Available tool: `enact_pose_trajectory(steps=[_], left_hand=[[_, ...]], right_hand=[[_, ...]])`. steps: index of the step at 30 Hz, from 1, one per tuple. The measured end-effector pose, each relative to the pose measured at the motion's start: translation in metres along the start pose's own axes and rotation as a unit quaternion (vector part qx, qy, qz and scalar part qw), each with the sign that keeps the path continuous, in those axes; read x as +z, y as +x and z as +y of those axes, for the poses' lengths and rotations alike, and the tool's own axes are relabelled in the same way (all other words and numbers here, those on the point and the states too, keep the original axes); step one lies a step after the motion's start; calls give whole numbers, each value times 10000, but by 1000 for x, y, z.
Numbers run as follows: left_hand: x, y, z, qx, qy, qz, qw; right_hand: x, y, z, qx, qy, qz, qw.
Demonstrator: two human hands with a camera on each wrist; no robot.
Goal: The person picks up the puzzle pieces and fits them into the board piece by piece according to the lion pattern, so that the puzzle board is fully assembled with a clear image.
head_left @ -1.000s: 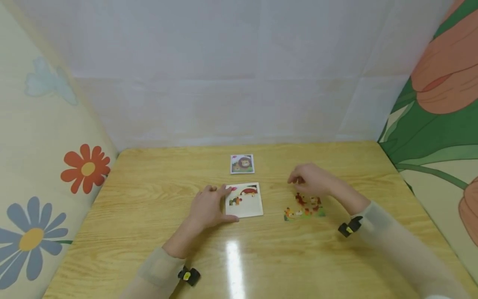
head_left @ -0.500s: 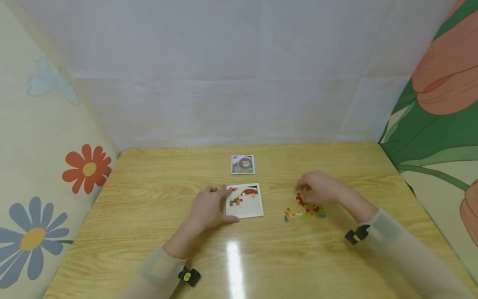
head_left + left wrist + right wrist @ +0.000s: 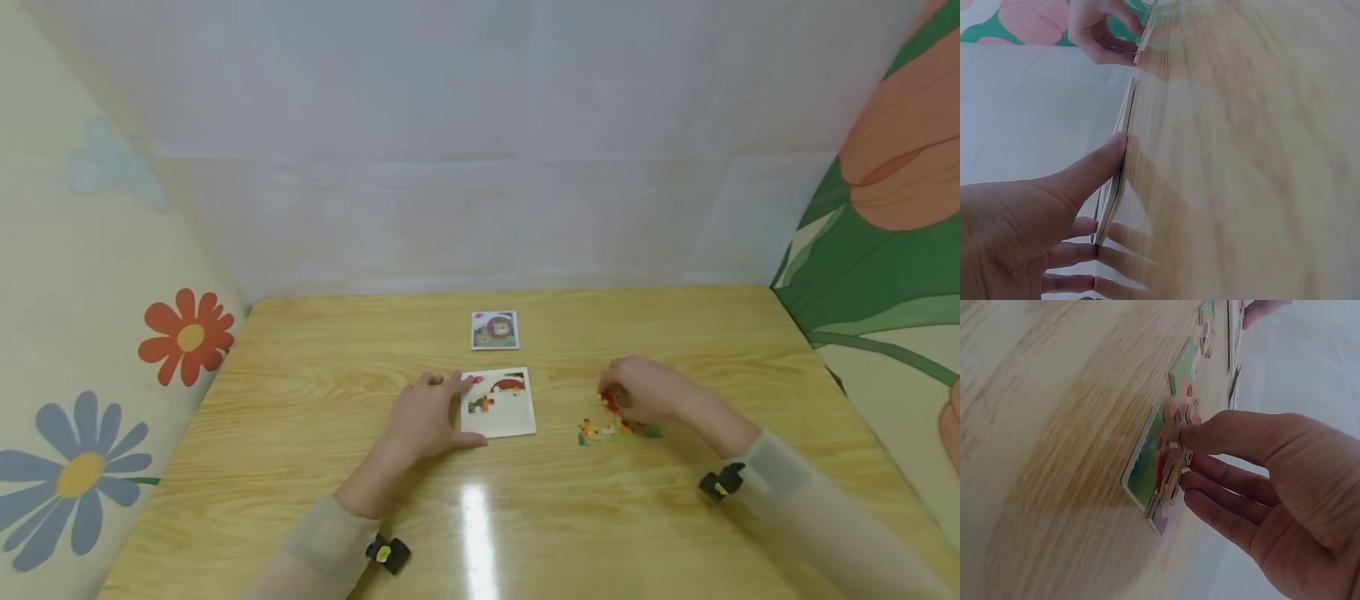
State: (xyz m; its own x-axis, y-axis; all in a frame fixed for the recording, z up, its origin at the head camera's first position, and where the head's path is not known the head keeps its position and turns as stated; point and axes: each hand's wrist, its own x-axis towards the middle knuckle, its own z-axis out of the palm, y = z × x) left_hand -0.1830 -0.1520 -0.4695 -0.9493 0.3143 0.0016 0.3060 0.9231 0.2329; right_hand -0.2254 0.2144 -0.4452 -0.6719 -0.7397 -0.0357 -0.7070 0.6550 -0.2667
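Observation:
A white jigsaw board (image 3: 513, 420) lies on the table with a few pieces set in its upper part. My left hand (image 3: 426, 419) holds it by its left side, thumb at the near edge and fingers at the far corner. In the left wrist view, thumb and fingers of the left hand (image 3: 1029, 212) lie either side of the board's edge (image 3: 1112, 199). To the right, several loose puzzle pieces (image 3: 592, 431) lie in a cluster. Over them, my right hand (image 3: 649, 392) pinches a piece with thumb and fingers; in the right wrist view, the fingertips partly hide that puzzle piece (image 3: 1175, 434).
A small lion picture card (image 3: 495, 331) lies behind the board. The wooden table (image 3: 322, 350) meets a white cloth backdrop (image 3: 450, 208) at its far edge. Flower-painted panels (image 3: 90, 350) stand at the left and right sides.
My right hand has come down and slightly right, from above the loose pieces to touch them. The left hand stays at the board. The whole head view has shifted slightly.

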Motion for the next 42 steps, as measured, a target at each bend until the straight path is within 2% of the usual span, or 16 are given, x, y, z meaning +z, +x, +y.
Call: enact_pose_trajectory(steps=[9, 16, 22, 32, 42], left_hand=[[-1, 0, 1, -63, -24, 1, 10000], [1, 0, 1, -21, -32, 4, 10000], [1, 1, 3, -54, -50, -20, 10000], [-1, -1, 4, -76, -101, -34, 9999], [1, 2, 3, -47, -137, -90, 9999]], right_hand=[[0, -1, 5, -139, 67, 145, 9998], [-1, 6, 5, 90, 228, 156, 9996], [-5, 23, -2, -166, 341, 402, 9985], [2, 52, -24, -207, 899, 497, 9945], [8, 84, -49, -336, 1079, 423, 9927]])
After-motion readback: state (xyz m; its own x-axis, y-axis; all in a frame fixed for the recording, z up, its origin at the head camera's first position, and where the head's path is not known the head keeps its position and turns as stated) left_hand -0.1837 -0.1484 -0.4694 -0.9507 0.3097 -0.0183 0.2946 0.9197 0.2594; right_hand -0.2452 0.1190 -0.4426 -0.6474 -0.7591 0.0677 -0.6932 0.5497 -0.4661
